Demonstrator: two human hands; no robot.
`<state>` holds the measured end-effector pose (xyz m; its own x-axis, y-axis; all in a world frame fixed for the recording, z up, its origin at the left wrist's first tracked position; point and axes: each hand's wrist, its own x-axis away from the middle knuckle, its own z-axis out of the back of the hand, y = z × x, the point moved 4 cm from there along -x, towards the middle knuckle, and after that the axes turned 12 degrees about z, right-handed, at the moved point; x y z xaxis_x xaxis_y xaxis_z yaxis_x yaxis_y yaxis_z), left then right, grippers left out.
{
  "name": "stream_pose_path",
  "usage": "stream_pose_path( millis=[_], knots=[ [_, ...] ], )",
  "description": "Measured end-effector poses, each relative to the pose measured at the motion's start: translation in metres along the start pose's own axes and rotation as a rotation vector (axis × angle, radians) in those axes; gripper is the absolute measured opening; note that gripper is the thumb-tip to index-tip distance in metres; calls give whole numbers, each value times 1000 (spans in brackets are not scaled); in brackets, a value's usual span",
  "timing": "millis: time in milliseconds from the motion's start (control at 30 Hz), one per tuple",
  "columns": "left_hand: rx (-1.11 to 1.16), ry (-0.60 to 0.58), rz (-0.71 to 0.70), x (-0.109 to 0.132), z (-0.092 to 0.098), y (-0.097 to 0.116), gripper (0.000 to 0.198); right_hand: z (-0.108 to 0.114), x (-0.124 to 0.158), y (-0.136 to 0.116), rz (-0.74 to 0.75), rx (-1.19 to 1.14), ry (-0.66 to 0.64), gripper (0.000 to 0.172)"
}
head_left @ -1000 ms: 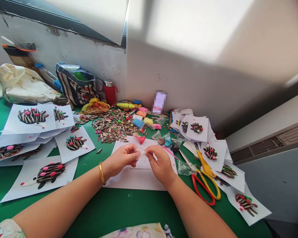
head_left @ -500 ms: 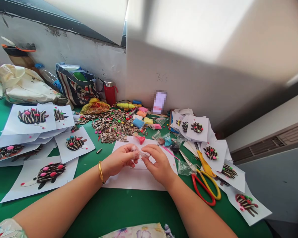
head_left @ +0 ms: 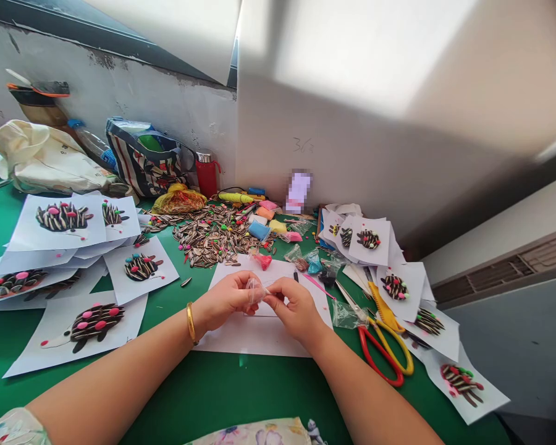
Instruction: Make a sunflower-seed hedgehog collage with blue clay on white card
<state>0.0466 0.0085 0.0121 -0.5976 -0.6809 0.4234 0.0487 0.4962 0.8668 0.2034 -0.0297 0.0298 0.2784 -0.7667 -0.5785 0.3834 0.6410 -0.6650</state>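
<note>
Both my hands meet over a blank white sheet [head_left: 254, 337] on the green table [head_left: 222, 389]. My left hand [head_left: 227, 301], with a gold bangle on its wrist, pinches one side of a small clear plastic bag [head_left: 256, 288]. My right hand [head_left: 297, 309] pinches the bag's other side, fingers closed on it. A pile of striped sunflower seeds [head_left: 210, 235] lies just beyond the sheet. Small lumps of coloured clay [head_left: 259, 230] sit behind it.
Paper sheets with seed-and-clay hedgehogs [head_left: 92, 321] cover the left side, and more of these hedgehog sheets [head_left: 368, 240] lie at the right. Red and yellow scissors [head_left: 384, 346] lie right of my hands. A striped bag [head_left: 143, 161], a red flask [head_left: 207, 175] and a cloth bag [head_left: 46, 159] stand against the wall.
My hands have stayed over the sheet, working the small plastic bag; the right hand's fingers have shifted slightly lower and closer to the left hand.
</note>
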Motion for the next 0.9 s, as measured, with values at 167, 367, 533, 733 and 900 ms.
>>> stream_pose_path(
  millis=[167,367,533,733,900],
  knots=[
    [106,47,-55,0,3,3,31,1,1,11,-167,-204,96,20],
    [144,67,-43,0,6,4,28,0,0,20,-330,-491,133,37],
    [8,100,-88,2,4,5,31,-8,1,20,-424,-617,28,39],
    [-101,73,-127,5,-1,6,26,-9,3,16,-471,-494,48,28],
    [31,58,-66,3,0,5,28,-7,3,20,-488,-539,88,26]
  ],
)
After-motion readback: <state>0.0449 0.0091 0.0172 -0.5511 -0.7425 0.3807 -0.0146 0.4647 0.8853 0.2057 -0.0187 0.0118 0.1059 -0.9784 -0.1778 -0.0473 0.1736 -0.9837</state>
